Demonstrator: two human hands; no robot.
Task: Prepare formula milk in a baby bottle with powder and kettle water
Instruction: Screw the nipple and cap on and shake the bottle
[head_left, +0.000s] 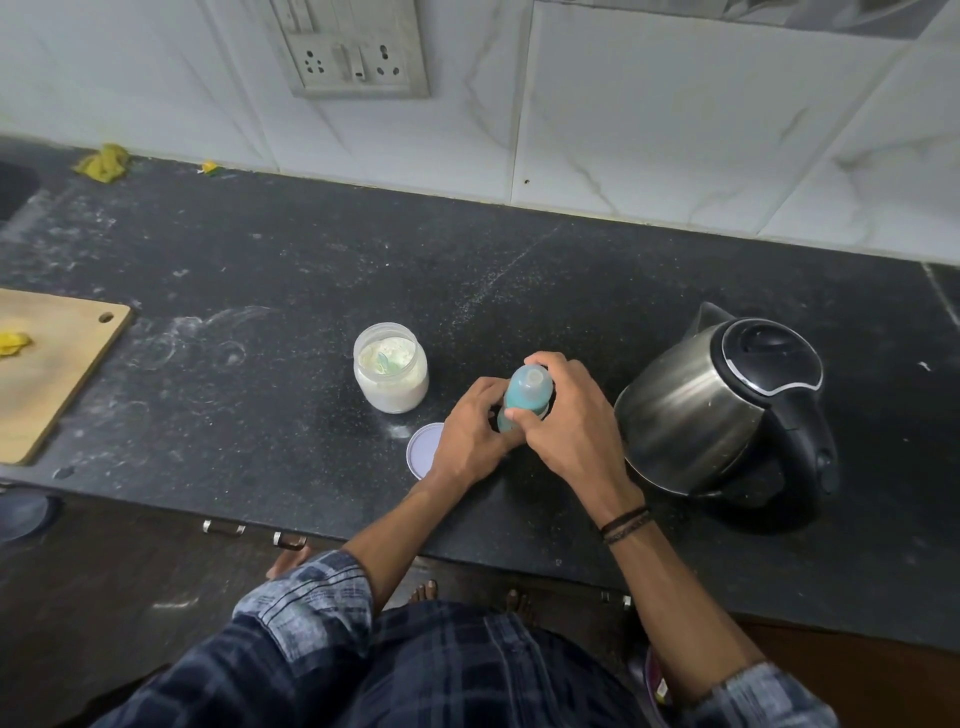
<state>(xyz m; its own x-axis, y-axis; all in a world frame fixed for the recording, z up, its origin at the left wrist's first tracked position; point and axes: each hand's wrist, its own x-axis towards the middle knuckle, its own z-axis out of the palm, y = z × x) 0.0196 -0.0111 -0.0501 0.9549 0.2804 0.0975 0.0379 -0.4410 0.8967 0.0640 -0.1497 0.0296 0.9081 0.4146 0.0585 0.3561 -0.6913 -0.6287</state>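
Note:
A teal baby bottle (525, 391) with a clear cap stands on the black counter (260, 270). My left hand (470, 431) grips its lower body from the left. My right hand (563, 415) wraps round its upper part from the right, thumb across the front. To the left stands an open clear jar of white powder (390, 374) with a scoop half buried inside. The jar's pale lid (423, 449) lies flat beside my left hand. A steel kettle (722, 410) with a black lid and handle sits to the right.
A wooden cutting board (47, 374) with a yellow scrap lies at the counter's left edge. A yellow cloth (104, 163) rests by the back wall. A socket panel (353, 52) is on the tiled wall. White powder dust marks the counter.

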